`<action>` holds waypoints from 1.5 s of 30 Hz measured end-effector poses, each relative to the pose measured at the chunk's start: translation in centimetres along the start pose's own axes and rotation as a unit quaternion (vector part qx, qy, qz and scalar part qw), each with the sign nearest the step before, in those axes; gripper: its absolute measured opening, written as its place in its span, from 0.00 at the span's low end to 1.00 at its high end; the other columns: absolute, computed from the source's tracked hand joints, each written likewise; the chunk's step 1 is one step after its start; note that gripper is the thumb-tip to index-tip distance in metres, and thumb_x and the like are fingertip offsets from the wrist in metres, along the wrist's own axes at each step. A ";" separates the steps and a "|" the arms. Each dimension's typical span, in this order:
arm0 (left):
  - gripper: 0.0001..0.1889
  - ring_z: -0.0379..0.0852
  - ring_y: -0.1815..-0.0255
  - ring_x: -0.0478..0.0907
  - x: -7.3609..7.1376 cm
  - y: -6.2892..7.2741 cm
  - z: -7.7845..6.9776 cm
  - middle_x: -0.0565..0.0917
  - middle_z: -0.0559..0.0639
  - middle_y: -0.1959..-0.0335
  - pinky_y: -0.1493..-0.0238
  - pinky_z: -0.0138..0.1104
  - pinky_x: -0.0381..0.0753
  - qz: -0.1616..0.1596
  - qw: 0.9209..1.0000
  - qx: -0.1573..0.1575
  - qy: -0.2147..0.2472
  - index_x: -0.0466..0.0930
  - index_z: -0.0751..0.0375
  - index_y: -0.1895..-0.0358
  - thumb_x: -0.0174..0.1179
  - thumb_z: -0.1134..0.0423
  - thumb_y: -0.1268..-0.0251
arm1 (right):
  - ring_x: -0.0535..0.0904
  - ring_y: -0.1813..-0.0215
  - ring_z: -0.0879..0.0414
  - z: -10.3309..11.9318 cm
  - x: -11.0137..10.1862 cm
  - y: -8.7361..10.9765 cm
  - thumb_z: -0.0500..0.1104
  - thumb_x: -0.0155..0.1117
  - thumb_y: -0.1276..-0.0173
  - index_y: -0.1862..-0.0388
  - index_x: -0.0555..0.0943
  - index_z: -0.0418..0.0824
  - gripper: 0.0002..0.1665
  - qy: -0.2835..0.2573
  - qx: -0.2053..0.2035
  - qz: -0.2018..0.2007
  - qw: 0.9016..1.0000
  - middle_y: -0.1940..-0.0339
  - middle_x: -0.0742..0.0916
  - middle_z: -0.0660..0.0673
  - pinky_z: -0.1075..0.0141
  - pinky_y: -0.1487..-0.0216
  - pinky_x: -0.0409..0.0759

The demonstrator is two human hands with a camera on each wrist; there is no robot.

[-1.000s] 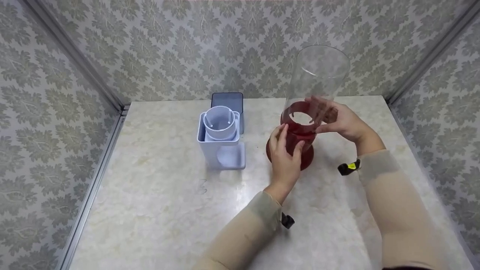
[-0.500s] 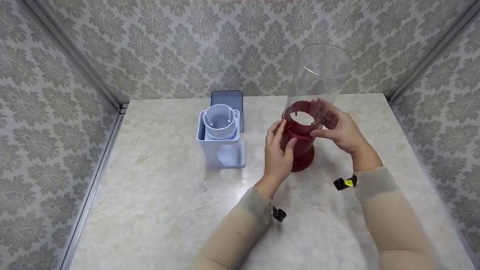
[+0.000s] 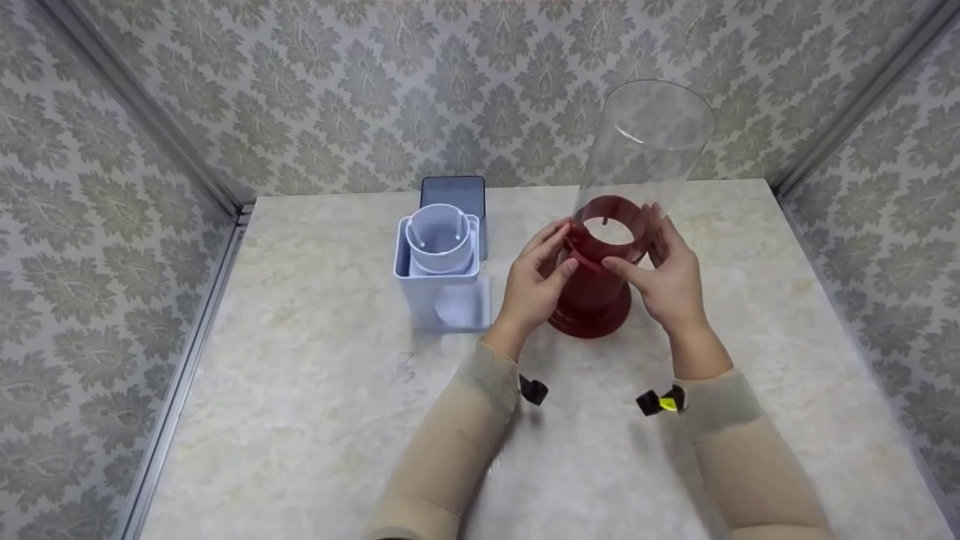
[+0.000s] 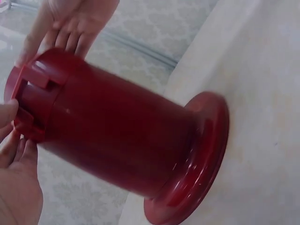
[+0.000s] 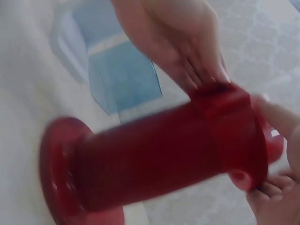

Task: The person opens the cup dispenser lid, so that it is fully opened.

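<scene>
A red plastic stand (image 3: 592, 296) with a round flared foot rests on the table. Around its top sits a red collar (image 3: 589, 245), and a clear open-topped cylinder (image 3: 649, 161) rises from it, leaning to the back right in the head view. My left hand (image 3: 534, 289) grips the collar from the left, thumb in front. From the right, my right hand (image 3: 667, 277) holds the same collar, its far fingers seen through the clear wall. In the left wrist view, slots and tabs show on the collar (image 4: 37, 75). The right wrist view is blurred over the red stand (image 5: 150, 159).
Left of the hands stands a pale blue plastic dispenser (image 3: 420, 304) with a round cup (image 3: 439, 255) in its top. Behind it is a bluish see-through container (image 3: 454, 193). A patterned wall (image 3: 337, 97) borders the table (image 3: 285, 360) at the back.
Around the collar, my left hand has moved left and away, my right hand nearer and left. The collar and its inner tab have turned clockwise from above; the cylinder's top has shifted slightly right.
</scene>
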State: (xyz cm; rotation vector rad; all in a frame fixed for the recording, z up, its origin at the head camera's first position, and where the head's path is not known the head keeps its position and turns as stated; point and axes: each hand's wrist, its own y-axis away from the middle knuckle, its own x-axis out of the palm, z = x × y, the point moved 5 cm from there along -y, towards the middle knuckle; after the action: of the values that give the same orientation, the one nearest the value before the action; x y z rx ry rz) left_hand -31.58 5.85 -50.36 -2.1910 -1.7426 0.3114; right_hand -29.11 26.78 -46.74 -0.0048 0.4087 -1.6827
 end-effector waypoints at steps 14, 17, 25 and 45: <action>0.28 0.67 0.11 0.68 -1.4 -2.5 0.3 0.72 0.74 0.16 0.10 0.42 0.71 0.052 0.996 0.000 0.072 0.71 0.79 0.21 0.59 0.76 0.19 | 0.63 0.08 0.44 0.7 5.7 3.1 0.34 0.90 0.40 0.10 0.60 0.30 0.65 -0.097 -0.022 -0.258 0.961 0.10 0.69 0.33 0.51 0.08 0.67; 0.26 0.68 0.12 0.69 -1.6 -2.7 0.4 0.73 0.76 0.18 0.12 0.39 0.73 0.042 0.995 -0.009 0.095 0.71 0.81 0.22 0.56 0.77 0.19 | 0.63 0.10 0.45 1.1 7.1 3.5 0.34 0.89 0.40 0.10 0.59 0.31 0.66 -0.125 -0.014 -0.297 0.947 0.10 0.67 0.34 0.53 0.10 0.69; 0.26 0.61 0.15 0.75 -1.6 -3.4 0.6 0.76 0.74 0.20 0.14 0.41 0.75 0.039 0.993 -0.036 0.104 0.74 0.80 0.22 0.52 0.77 0.20 | 0.60 0.08 0.44 2.3 9.1 4.3 0.31 0.88 0.40 0.10 0.57 0.28 0.66 -0.131 -0.041 -0.349 0.927 0.09 0.61 0.32 0.61 0.09 0.63; 0.25 0.63 0.18 0.77 -1.4 -1.4 0.0 0.80 0.72 0.21 0.15 0.40 0.78 0.010 0.998 -0.011 0.060 0.75 0.78 0.22 0.58 0.72 0.15 | 0.50 0.09 0.48 2.6 4.7 4.9 0.39 0.84 0.35 0.07 0.52 0.33 0.66 -0.224 -0.031 -0.236 0.945 0.07 0.57 0.39 0.54 0.07 0.55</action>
State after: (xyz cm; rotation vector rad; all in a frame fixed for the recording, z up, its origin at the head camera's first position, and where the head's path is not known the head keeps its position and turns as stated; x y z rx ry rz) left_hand -33.16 4.73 -49.90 -2.1951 -1.6691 0.1636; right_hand -24.55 21.16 -46.73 -0.5625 0.1156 -2.0677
